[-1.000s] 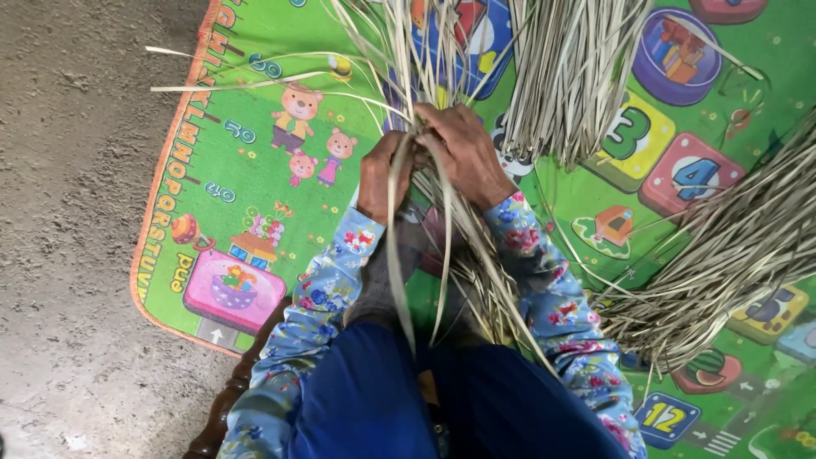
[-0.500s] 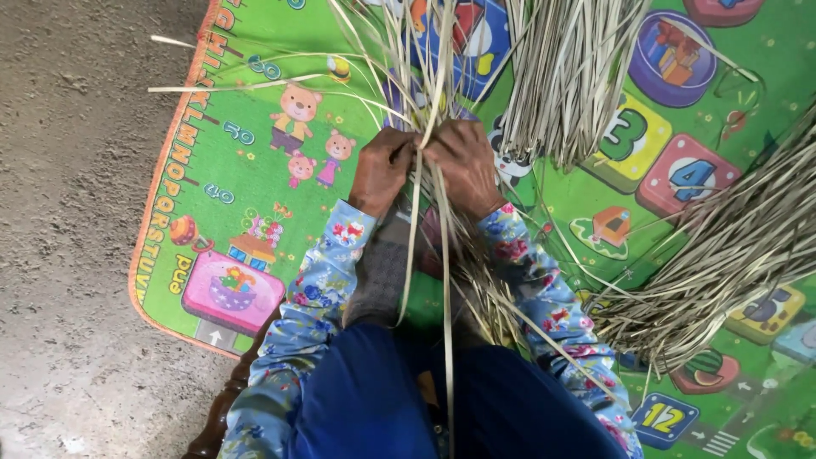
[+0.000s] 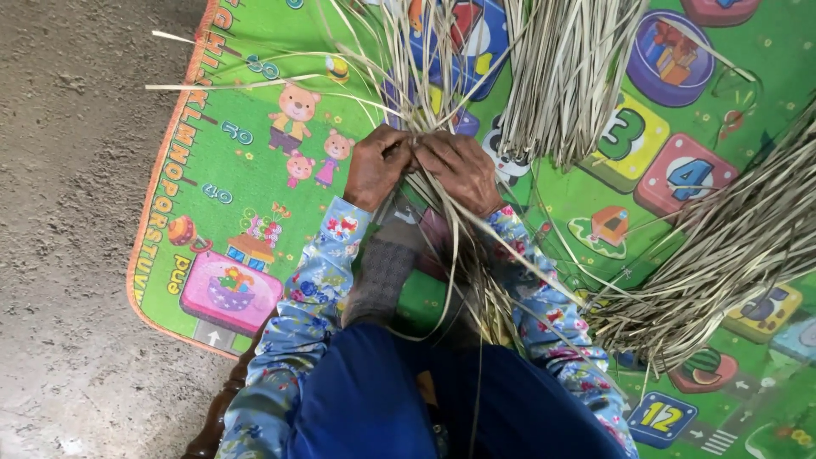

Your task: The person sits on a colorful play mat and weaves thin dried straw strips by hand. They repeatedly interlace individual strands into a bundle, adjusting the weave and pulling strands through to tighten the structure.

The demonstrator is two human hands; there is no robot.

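The left hand [image 3: 376, 166] and the right hand [image 3: 460, 169] meet knuckle to knuckle at the scene centre, both closed around a gathered bundle of dry straw strips [image 3: 442, 229] whose far ends fan out past the fingers and whose near ends trail down over the lap. The work sits above a green play mat [image 3: 229, 170] spread on a concrete floor [image 3: 68, 212]. Two loose straw bundles lie on the mat, one far [image 3: 561, 68] and one at the right [image 3: 722, 263].
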